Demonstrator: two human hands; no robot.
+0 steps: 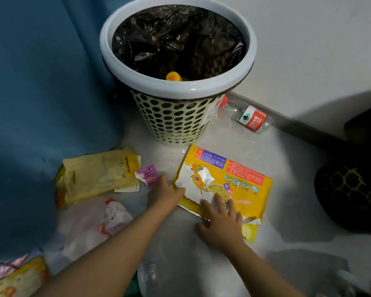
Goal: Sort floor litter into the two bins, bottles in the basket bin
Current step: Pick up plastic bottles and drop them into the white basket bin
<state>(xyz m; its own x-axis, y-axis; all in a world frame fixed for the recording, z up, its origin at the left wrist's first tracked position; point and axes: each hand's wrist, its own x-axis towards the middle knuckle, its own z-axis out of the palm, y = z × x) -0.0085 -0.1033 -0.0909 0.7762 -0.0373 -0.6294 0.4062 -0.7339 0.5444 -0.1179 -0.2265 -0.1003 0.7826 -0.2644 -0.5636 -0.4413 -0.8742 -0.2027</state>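
The basket bin (176, 123) has a white rim, a cream perforated wall and a black liner; a yellow-capped bottle (173, 77) lies inside it. A clear bottle with a red label (252, 120) lies on the floor to the bin's right, against the wall. In front of the bin a large yellow food bag (242, 174) lies flat. My left hand (162, 192) touches the bag's left edge with its fingers stretched out. My right hand (221, 221) rests flat on the bag's near edge, fingers spread. Another clear bottle (159, 275) lies under my arms.
A pale yellow bag (99, 174), a purple sachet (147, 175) and a white-and-red plastic bag (103, 219) lie at the left. More wrappers (15, 277) sit at the bottom left. A blue curtain (41, 93) hangs at the left. A black bin (349, 194) stands at the right.
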